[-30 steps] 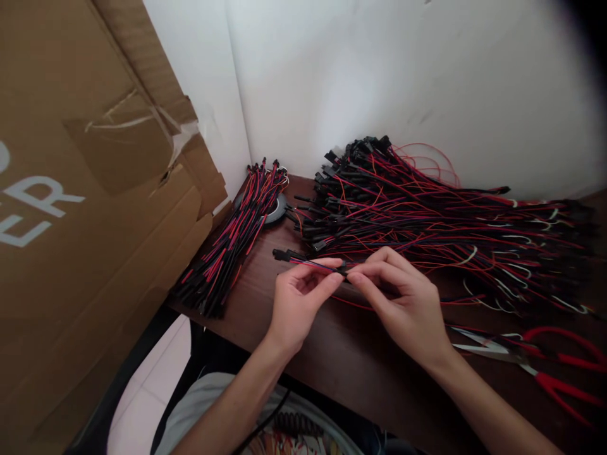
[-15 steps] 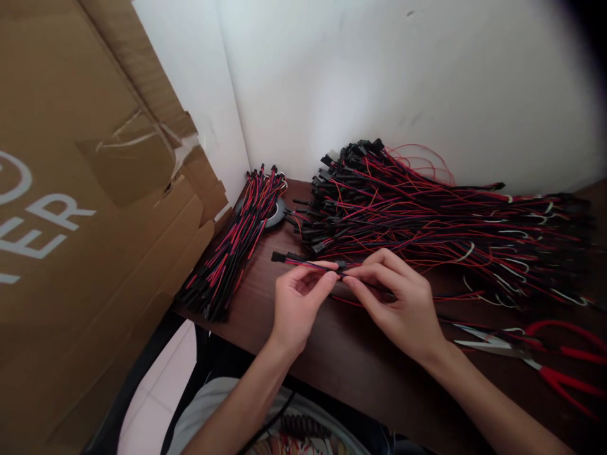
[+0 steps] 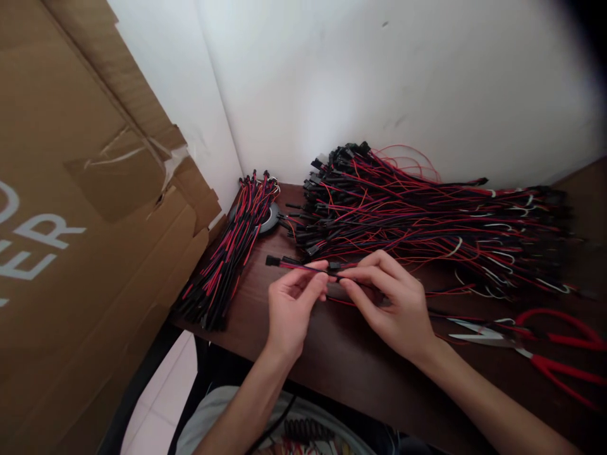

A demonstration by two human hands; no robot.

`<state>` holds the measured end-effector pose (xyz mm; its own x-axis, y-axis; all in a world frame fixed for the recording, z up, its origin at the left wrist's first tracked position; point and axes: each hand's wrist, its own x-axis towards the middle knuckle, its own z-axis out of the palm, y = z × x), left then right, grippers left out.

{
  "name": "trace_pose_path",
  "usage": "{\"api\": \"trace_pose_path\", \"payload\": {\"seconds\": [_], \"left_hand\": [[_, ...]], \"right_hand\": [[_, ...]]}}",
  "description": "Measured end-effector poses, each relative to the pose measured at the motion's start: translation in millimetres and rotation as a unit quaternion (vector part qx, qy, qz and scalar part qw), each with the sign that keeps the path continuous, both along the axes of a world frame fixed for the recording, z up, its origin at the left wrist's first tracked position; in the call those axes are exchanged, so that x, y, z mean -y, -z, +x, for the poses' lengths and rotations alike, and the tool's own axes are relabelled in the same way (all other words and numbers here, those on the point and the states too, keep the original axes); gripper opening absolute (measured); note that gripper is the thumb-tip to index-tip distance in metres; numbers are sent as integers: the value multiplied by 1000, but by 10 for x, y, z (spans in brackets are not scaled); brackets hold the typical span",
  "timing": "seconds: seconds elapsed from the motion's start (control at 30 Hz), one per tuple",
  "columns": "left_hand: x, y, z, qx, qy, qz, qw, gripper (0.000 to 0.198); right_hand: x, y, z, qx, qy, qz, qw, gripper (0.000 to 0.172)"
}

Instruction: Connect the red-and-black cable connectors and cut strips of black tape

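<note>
A thin red and black wire cable [image 3: 290, 263] with a black connector [image 3: 272, 260] at its left end lies across both hands, just above the table. My left hand [image 3: 294, 303] pinches it between thumb and fingers. My right hand [image 3: 391, 297] grips it a short way to the right, at a dark section near the fingertips. What exactly sits between the right fingertips is too small to make out. Behind the hands lies a big pile of similar wire cables [image 3: 379, 215], many ending in black connectors.
A second bundle of wire cables [image 3: 232, 246] rests at the left, beside a roll of tape [image 3: 269, 220]. Red-handled scissors [image 3: 521, 347] lie spread at the right. A large cardboard box [image 3: 95, 221] stands along the left edge, and a white wall [image 3: 294, 76] closes off the back.
My hands have drawn slightly apart along the cable, leaving a small gap between the fingertips. The whole view has shifted a little.
</note>
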<state>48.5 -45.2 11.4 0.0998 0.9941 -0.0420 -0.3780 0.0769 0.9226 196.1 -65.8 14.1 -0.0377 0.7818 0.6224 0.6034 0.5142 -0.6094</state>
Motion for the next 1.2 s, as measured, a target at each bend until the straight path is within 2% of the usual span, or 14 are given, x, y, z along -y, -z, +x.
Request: {"api": "trace_pose_path", "payload": {"seconds": [0.27,0.5,0.83,0.93,1.03,1.2], "left_hand": [[-18,-27,-14,70,-66,-25,995,22],[-4,-31,-20,76,-37,-7,996,15],[6,-26,-23,73,-40,-8,997,17],[19,-15,-23,47,-16,-16,999,20],[34,-16,-21,-20,12,4,1000,17],[42,-42,-22,-64,-2,27,998,7]], "right_hand": [[28,34,3,41,41,62,996,15],[6,16,15,79,52,117,989,18],[11,14,-19,74,45,109,990,13],[9,15,-24,72,44,110,990,13],[9,27,-20,76,38,111,990,13],[18,44,-15,75,11,97,992,14]]}}
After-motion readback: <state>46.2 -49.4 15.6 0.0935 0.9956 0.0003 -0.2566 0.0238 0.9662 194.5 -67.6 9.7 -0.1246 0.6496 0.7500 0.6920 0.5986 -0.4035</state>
